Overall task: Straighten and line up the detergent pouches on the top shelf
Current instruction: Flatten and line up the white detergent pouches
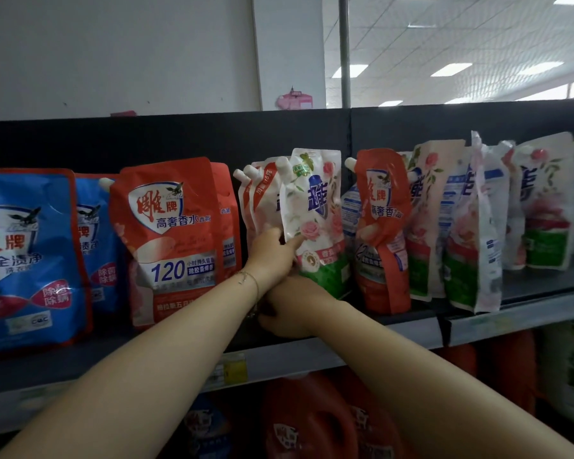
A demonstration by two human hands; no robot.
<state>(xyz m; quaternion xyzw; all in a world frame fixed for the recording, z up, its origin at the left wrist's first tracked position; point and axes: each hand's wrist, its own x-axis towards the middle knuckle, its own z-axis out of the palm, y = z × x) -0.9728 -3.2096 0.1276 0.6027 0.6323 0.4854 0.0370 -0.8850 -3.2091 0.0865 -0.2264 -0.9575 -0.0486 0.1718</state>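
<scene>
Now my left grip [272, 256] pinches the white rose-printed pouch [315, 207], thumb on its front; it stands leaning slightly on the top shelf [527, 313], red pouches [169, 233] to either side. My right grip [292, 309] sits low at its base, and I cannot tell whether it holds anything. Black back panel [179, 137] behind, white wall [113, 54] and lit ceiling panels [451, 69] above.

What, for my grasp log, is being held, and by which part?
The white rose-print pouch: the left hand pinches its lower side edge; the right hand sits under its base, grip hidden.
</scene>
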